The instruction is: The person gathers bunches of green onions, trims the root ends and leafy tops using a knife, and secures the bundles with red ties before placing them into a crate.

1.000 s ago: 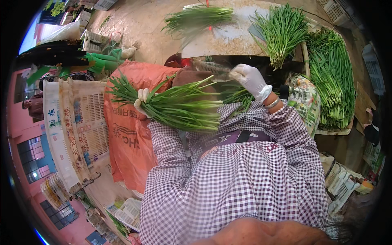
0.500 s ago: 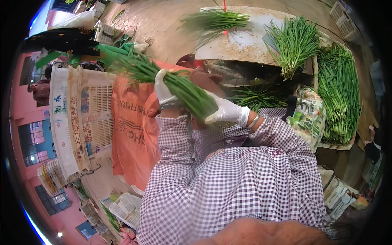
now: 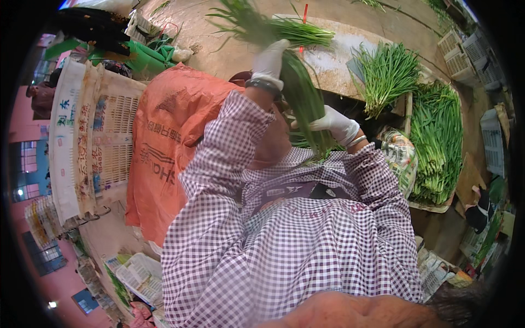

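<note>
A long bunch of green chives [image 3: 302,90] is held up in front of me, slanting from upper left to lower right, its upper end blurred by motion. My left hand [image 3: 269,64], in a white glove, grips it around the upper part. Lower down, my gloved right hand [image 3: 334,126] has its fingers closed around the bunch, partly hidden behind the leaves. Beyond my hands, a smaller bunch of chives [image 3: 306,34] lies on a worn white board [image 3: 350,48] beside an upright red strip [image 3: 305,19]. Another loose pile of chives [image 3: 387,76] rests at the board's right end.
A crate heaped with chives [image 3: 436,145] stands at the right, next to a printed plastic bag [image 3: 402,156]. An orange sack [image 3: 164,136] bulges at my left, beside stacked white plastic crates [image 3: 74,147]. More crates [image 3: 486,57] stand far right.
Both hands have turned the chives from a leftward slant to a steeper one. My left hand has risen and moved right; my right hand has shifted right and slightly up. The view has tilted too.
</note>
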Demonstrator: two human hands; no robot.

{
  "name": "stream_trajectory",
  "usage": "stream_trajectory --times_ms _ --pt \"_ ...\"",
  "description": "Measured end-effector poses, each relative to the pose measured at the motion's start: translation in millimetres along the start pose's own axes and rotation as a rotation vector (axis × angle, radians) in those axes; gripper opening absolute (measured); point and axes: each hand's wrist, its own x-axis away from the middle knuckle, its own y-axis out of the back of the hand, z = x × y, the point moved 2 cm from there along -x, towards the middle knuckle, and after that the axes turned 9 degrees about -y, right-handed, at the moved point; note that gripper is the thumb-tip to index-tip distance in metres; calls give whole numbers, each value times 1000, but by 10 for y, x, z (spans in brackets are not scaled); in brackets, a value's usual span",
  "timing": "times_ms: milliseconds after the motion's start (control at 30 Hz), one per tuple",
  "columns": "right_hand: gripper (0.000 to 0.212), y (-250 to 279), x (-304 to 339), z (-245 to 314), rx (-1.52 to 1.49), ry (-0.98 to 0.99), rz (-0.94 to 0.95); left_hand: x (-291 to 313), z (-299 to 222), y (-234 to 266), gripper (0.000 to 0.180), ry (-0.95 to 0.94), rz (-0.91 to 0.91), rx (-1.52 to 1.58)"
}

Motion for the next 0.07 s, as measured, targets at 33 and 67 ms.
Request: stream_trajectory --times_ms 33,67 --pt "63 21 55 55 14 6 -44 -34 -23 -84 42 -59 90 -114" --pt "62 5 127 132 28 13 -87 -71 -46 -141 50 46 78 -248"
